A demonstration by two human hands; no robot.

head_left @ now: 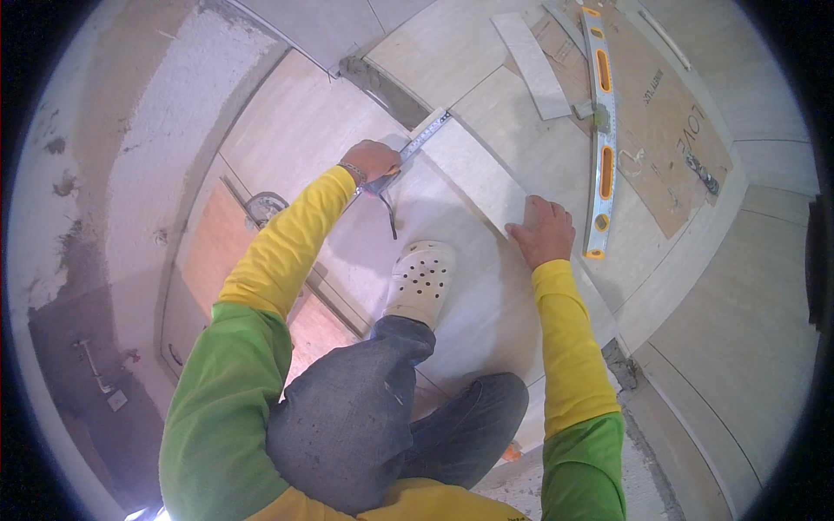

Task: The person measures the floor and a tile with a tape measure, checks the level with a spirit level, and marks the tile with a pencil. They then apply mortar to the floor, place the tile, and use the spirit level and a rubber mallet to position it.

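My left hand (pixel 372 162) is closed around a tape measure, and its metal blade (pixel 426 132) lies out across the end of a long pale tile strip (pixel 473 167). A dark wrist strap (pixel 388 215) hangs from the tape's case, which my fingers mostly cover. Farther along the same strip, my right hand (pixel 545 233) grips it, thumb on the near edge and fingers curled over the top. The strip runs diagonally over the tiled floor, partly hidden under my right forearm.
A yellow-ended spirit level (pixel 605 156) lies on cardboard (pixel 665 130) at the right, beside a narrow tile offcut (pixel 532 65). My white clog (pixel 421 282) stands on the floor tiles. A mortar-filled gap (pixel 391 91) lies beyond the strip. A reddish board (pixel 217 234) is at left.
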